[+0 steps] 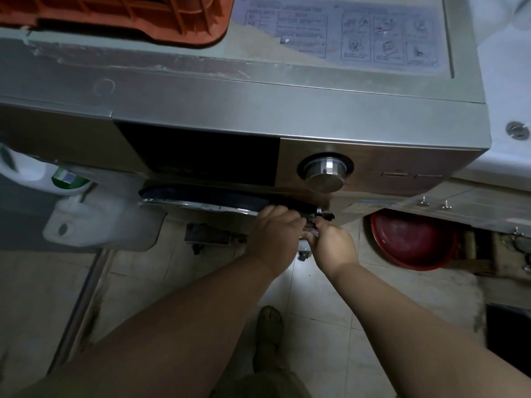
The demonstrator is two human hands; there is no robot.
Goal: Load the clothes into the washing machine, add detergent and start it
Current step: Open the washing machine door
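Hands' grip: left hand [277, 229] and right hand [333, 244] both pinching washing machine [258, 110] door handle [323, 215]

Orange ribbed plastic crate [138, 15] up top left, round red plastic basin [413, 239] on the floor at right, pale tiled floor [316, 297] underneath.

Both arms reach forward, left hand [274, 231] and right hand [333, 242] side by side, fingers curled.

- Your silver front-loading washing machine [258, 110] fills the upper frame, seen from above.
- Its round door [201, 201] sits centre frame, chrome-rimmed.
- A metal dial [325, 173] lies centre right.
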